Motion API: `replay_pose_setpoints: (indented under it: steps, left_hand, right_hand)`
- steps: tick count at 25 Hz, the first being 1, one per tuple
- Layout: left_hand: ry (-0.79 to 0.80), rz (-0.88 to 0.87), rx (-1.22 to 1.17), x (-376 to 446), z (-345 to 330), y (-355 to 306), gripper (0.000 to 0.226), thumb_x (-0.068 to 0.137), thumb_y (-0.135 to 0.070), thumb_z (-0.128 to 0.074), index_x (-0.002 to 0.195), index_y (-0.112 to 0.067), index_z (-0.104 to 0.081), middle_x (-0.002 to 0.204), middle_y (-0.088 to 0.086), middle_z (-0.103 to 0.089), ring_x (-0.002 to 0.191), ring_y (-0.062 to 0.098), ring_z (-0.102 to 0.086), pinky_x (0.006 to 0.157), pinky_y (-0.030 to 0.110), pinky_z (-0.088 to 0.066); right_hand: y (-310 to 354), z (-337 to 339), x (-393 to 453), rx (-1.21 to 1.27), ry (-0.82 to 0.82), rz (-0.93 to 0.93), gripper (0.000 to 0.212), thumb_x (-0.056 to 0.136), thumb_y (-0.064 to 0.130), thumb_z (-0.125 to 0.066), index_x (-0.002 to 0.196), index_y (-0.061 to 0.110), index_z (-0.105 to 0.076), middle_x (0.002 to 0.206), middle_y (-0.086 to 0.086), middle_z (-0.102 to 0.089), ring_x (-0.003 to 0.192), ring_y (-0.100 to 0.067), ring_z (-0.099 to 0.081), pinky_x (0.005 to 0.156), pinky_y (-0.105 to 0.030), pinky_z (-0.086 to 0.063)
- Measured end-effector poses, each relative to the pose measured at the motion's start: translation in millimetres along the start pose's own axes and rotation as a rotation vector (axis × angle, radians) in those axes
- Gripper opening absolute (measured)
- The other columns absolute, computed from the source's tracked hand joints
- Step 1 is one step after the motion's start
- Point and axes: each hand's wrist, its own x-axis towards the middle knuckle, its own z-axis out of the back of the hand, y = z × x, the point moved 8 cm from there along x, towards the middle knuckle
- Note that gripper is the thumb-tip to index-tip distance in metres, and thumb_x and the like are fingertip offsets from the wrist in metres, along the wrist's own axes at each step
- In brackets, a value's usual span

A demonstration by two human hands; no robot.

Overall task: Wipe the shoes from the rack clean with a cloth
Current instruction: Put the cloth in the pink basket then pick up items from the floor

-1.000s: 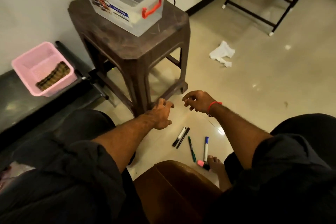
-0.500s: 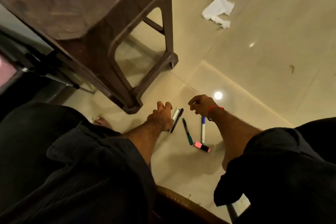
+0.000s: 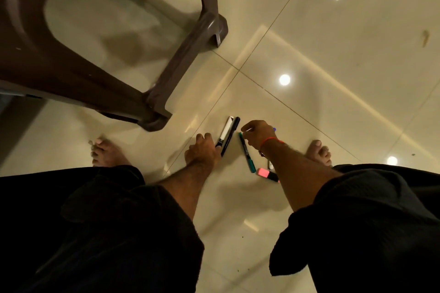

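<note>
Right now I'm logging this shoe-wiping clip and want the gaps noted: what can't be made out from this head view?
- Shoes, rack, cloth: none in frame.
- Blue-capped marker: nearly all hidden behind the right hand.
- Pink highlighter with black body: far end covered by the right forearm.
- Left hand: fingertips meet the white-and-black marker; grip unclear.
- Brown plastic stool: top cut off by the frame edge.

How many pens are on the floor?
5: white marker and black pen side by side beside the left hand, green pen, pink highlighter, and a blue-capped one mostly hidden behind the right hand.
</note>
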Motion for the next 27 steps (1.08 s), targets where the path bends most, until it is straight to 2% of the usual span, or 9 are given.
replay_pose_setpoints:
  steps: [3,7,9,11,14,17,21,23,27]
  left_hand:
    - [0.023,0.014,0.047,14,-11,0,0.051,0.099,-0.044,-0.059,0.138,-0.014,-0.046,0.137,0.011,-0.047,0.114,0.032,-0.059,0.079,0.039,-0.045]
    - [0.031,0.003,0.124,25,-13,2,0.040,0.103,-0.040,-0.053,0.133,-0.014,-0.053,0.141,0.011,-0.043,0.113,0.031,-0.058,0.081,0.039,-0.044]
    - [0.025,-0.010,0.118,26,-16,3,0.038,0.103,-0.040,-0.052,0.130,-0.013,-0.055,0.139,0.012,-0.043,0.110,0.031,-0.058,0.078,0.038,-0.043]
    - [0.004,-0.028,0.091,27,-20,5,0.048,0.099,-0.047,-0.056,0.131,-0.012,-0.052,0.136,0.013,-0.043,0.107,0.033,-0.061,0.079,0.040,-0.050]
    - [-0.033,-0.050,0.138,28,-24,4,0.064,0.095,-0.055,-0.059,0.137,-0.009,-0.046,0.138,0.016,-0.041,0.109,0.035,-0.062,0.082,0.044,-0.054]
    - [-0.047,-0.053,0.115,28,-25,-3,0.055,0.099,-0.048,-0.056,0.137,-0.009,-0.048,0.138,0.016,-0.042,0.110,0.035,-0.061,0.080,0.042,-0.049]
    - [-0.147,-0.059,0.037,29,-11,2,0.046,0.102,-0.048,-0.046,0.127,-0.010,-0.052,0.123,0.012,-0.054,0.098,0.030,-0.063,0.067,0.037,-0.041]
    - [-0.217,-0.031,-0.048,27,-1,9,0.041,0.101,-0.046,-0.046,0.123,-0.011,-0.051,0.112,0.009,-0.058,0.087,0.024,-0.060,0.064,0.036,-0.042]
    - [-0.274,-0.054,-0.189,22,15,24,0.031,0.099,-0.037,-0.056,0.117,-0.012,-0.050,0.095,0.006,-0.061,0.081,0.023,-0.061,0.063,0.036,-0.048]
  right_hand:
    - [-6,-18,10,0.006,0.026,-0.025,0.010,0.095,0.015,-0.061,0.098,0.023,-0.067,0.112,-0.008,-0.068,0.099,-0.026,-0.067,0.086,-0.035,-0.057]
    - [-13,-29,19,0.059,-0.012,-0.095,0.022,0.097,0.017,-0.057,0.114,0.014,-0.071,0.116,-0.009,-0.065,0.107,-0.030,-0.063,0.095,-0.039,-0.055]
    - [-12,-36,22,0.099,-0.020,-0.122,0.025,0.097,0.018,-0.055,0.116,0.011,-0.071,0.116,-0.011,-0.066,0.107,-0.032,-0.064,0.095,-0.040,-0.055]
    - [-11,-44,23,0.117,-0.020,-0.140,0.026,0.098,0.018,-0.054,0.117,0.010,-0.070,0.116,-0.015,-0.067,0.107,-0.034,-0.065,0.095,-0.042,-0.055]
    - [-12,-47,24,0.130,-0.069,-0.168,0.027,0.099,0.018,-0.053,0.120,0.009,-0.067,0.118,-0.016,-0.064,0.106,-0.034,-0.063,0.091,-0.036,-0.054]
    - [-17,-44,23,0.166,-0.128,-0.198,0.028,0.100,0.024,-0.053,0.122,0.007,-0.059,0.115,-0.014,-0.058,0.093,-0.029,-0.057,0.082,-0.036,-0.054]
    - [-17,-57,28,0.192,-0.095,-0.213,0.041,0.095,0.042,-0.063,0.122,0.011,-0.055,0.113,-0.012,-0.060,0.090,-0.025,-0.058,0.083,-0.040,-0.056]
    - [-11,-65,30,0.104,-0.075,-0.196,0.052,0.091,0.055,-0.062,0.122,0.015,-0.053,0.109,-0.010,-0.061,0.093,-0.027,-0.062,0.086,-0.043,-0.055]
    - [-4,-70,29,0.017,-0.068,-0.191,0.041,0.095,0.041,-0.057,0.126,0.014,-0.054,0.116,-0.013,-0.061,0.098,-0.033,-0.063,0.087,-0.045,-0.055]
